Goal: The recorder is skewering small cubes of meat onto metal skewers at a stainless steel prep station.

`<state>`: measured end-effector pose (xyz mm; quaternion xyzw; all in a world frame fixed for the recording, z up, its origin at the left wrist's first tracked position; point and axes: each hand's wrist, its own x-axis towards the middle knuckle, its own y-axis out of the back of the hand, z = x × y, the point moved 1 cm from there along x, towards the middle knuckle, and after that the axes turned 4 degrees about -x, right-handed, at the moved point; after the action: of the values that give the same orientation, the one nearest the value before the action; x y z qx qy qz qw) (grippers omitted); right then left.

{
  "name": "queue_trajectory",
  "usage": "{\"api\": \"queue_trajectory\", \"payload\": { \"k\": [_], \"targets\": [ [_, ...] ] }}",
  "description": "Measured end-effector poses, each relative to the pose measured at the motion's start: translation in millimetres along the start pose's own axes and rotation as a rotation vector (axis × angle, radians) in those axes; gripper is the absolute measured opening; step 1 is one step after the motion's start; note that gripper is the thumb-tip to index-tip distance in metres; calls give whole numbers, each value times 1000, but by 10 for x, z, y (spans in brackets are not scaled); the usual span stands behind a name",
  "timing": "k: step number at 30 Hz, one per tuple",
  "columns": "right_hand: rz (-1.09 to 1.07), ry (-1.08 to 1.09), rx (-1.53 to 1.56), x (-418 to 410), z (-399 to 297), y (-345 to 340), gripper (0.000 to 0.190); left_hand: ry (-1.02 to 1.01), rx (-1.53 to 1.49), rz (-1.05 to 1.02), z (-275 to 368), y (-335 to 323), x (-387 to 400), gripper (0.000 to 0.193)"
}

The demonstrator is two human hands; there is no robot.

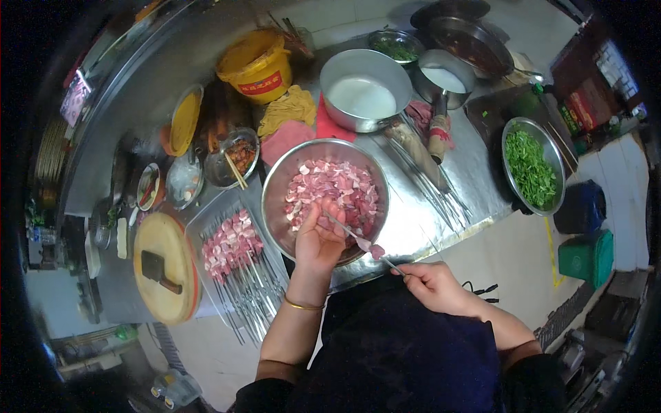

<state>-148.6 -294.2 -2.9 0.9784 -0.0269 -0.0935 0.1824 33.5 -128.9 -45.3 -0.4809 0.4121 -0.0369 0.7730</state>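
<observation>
A metal skewer is gripped near its lower end by my right hand, in front of the counter's edge. Two or so pieces of raw meat are threaded partway along it. Its tip reaches up-left to my left hand, which is palm up with curled fingers over a steel bowl. Whether those fingers pinch a piece of meat is unclear. Cut raw meat fills much of the bowl. On its left, a clear tray holds loaded meat skewers, handles pointing towards me.
Bare skewers lie right of the bowl. A pot of whitish liquid stands behind it, near a yellow bucket. A cleaver rests on a round chopping board at left. Chopped greens fill a bowl at right.
</observation>
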Motion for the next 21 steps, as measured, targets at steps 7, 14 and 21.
{"api": "queue_trajectory", "payload": {
  "k": [7, 14, 21],
  "targets": [
    [-6, -6, -35, 29, -20, 1, 21, -123, 97, -2, -84, -23, -51, 15],
    [-5, -9, -13, 22, 44, -9, 21, -26, 138, -88, -104, -2, 9, 13],
    [141, -68, 138, 79, 127, 9, 21, 149, 331, -328, -463, -152, 82, 19]
  ]
}}
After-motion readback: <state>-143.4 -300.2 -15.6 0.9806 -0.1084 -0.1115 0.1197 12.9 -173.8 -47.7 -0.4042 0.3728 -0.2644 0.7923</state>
